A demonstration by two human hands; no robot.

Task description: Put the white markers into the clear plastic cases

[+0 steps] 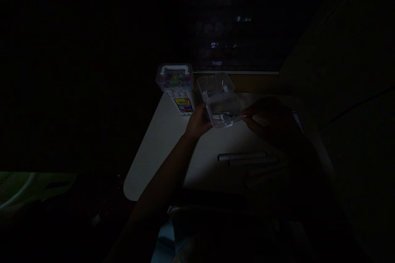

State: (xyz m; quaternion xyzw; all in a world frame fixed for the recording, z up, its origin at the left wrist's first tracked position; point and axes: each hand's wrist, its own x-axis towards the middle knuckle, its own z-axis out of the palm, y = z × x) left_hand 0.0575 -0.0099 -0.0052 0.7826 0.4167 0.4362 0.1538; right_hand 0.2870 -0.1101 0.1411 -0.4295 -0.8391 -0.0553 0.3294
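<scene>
The scene is very dark. My left hand (196, 122) is closed around the left side of a small clear plastic box (222, 102), held tilted above the table. Its hinged lid (215, 85) stands open toward the back. Some small pale items (226, 116) lie inside, too dim to name. At the box's right edge, my right hand (263, 116) is closed in a pinch, with a thin pale sliver at its fingertips that I cannot identify. Several marker pens (242, 156) lie on the table below the hands, partly lost in shadow.
A clear-lidded marker case (175, 78) with a white handle and coloured caps inside stands at the table's back left. The pale table (151, 152) has rounded corners. A flat object (298, 120) lies near its right edge. Behind is a dark window (228, 33).
</scene>
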